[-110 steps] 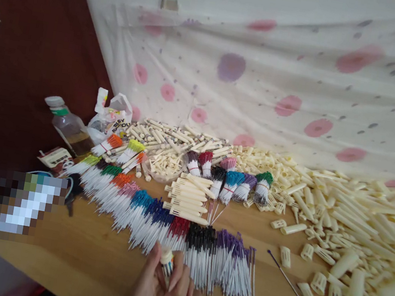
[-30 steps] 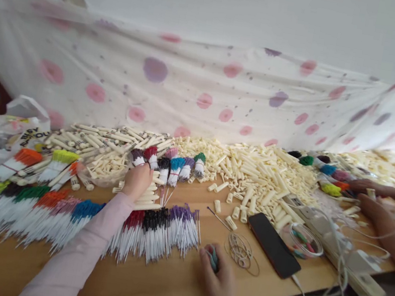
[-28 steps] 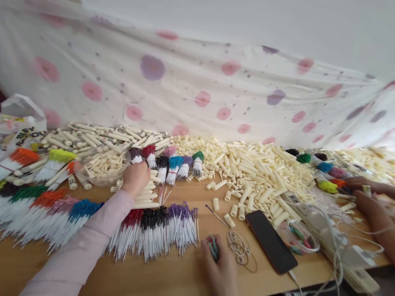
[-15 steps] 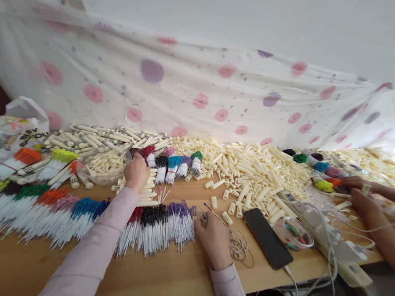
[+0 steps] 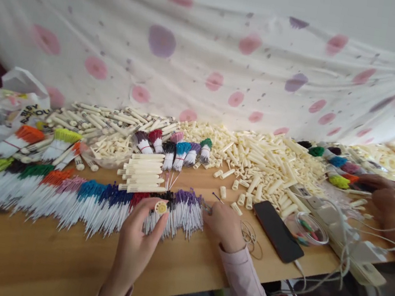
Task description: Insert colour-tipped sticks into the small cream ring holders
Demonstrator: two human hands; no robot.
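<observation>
Between the thumb and fingers of my left hand is a cream plastic piece, its round end facing me. My right hand is closed at the right end of the refill row, beside the purple-tipped refills; a thin dark-tipped refill shows just above its fingers, and what the fingers hold is too small to name. Stacked cream pen barrels lie behind my left hand. Behind them stand small banded bundles, including a blue one.
Cream parts are heaped along the back. On the right are a phone, a round plastic tub, a power strip with cables, and another person's hands. A plastic bag sits at left.
My left hand has come back from the small bundles toward the front edge and now shows a cream piece. My right hand has shifted slightly. The view has tilted down.
</observation>
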